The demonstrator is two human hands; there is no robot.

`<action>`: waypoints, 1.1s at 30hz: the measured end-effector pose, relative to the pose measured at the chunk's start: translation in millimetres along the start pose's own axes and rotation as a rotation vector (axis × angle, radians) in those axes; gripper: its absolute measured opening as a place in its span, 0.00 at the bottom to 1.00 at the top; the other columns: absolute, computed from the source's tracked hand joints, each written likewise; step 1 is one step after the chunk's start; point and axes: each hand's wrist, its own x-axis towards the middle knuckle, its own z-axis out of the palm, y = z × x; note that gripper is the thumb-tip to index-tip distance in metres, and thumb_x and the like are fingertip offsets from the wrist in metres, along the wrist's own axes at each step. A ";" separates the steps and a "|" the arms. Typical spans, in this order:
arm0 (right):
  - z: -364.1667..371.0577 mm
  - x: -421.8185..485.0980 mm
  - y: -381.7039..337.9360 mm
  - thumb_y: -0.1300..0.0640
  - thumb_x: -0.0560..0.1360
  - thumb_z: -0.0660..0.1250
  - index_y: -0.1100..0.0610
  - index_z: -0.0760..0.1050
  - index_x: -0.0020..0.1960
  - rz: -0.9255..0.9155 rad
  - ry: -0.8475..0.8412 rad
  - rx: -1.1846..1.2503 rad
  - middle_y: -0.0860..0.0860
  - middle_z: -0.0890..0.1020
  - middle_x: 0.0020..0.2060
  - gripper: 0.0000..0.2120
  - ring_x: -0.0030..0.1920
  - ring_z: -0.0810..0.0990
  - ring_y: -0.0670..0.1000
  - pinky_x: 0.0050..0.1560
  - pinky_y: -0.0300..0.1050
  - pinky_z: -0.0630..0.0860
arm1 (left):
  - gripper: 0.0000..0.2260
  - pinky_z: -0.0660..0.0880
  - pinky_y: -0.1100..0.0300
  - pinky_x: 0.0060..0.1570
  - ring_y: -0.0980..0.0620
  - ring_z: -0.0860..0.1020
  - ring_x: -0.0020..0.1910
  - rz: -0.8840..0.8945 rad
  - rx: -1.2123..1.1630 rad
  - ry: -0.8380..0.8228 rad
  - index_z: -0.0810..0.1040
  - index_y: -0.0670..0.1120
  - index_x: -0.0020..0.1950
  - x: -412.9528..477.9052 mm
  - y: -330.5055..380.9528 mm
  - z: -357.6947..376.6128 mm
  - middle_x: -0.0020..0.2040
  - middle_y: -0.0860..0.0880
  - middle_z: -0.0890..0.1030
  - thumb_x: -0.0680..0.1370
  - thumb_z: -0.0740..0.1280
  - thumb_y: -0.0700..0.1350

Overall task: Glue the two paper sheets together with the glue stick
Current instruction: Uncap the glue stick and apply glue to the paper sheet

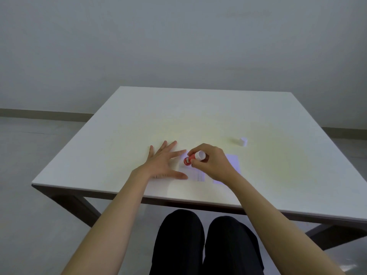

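My left hand (161, 161) lies flat with fingers spread on a white paper sheet (195, 175) near the table's front edge. My right hand (213, 162) grips a red glue stick (191, 158) with a white end; the stick is tilted down to the left, its lower end on or just above that sheet. A second white sheet (234, 164) lies to the right, partly hidden under my right hand and wrist. The white cap (243, 141) of the glue stick lies apart on the table, behind and to the right.
The white square table (198, 116) stands on dark legs, its front edge close to my knees in black trousers (198, 245). A grey wall and floor surround it.
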 end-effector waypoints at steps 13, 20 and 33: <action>-4.7 -11.8 6.9 0.56 0.69 0.70 0.49 0.81 0.46 0.050 -0.056 -0.005 0.55 0.85 0.43 0.07 0.44 0.83 0.61 0.47 0.59 0.79 | 0.43 0.30 0.40 0.70 0.51 0.36 0.77 -0.006 -0.009 -0.001 0.54 0.65 0.74 -0.9 1.8 -1.1 0.79 0.55 0.43 0.63 0.68 0.70; -19.3 -22.5 14.1 0.61 0.70 0.69 0.55 0.82 0.47 0.106 0.023 0.080 0.53 0.86 0.42 0.07 0.42 0.86 0.52 0.50 0.48 0.82 | 0.44 0.31 0.39 0.70 0.51 0.36 0.77 -0.005 0.024 0.007 0.54 0.64 0.74 2.3 -1.5 0.9 0.79 0.54 0.43 0.62 0.67 0.71; -27.1 -51.0 7.5 0.64 0.77 0.64 0.66 0.77 0.47 0.543 0.276 1.298 0.59 0.85 0.35 0.05 0.34 0.86 0.53 0.35 0.41 0.83 | 0.41 0.31 0.40 0.71 0.53 0.38 0.77 -0.022 -0.025 0.019 0.53 0.66 0.74 0.0 -2.0 2.0 0.79 0.56 0.45 0.65 0.67 0.69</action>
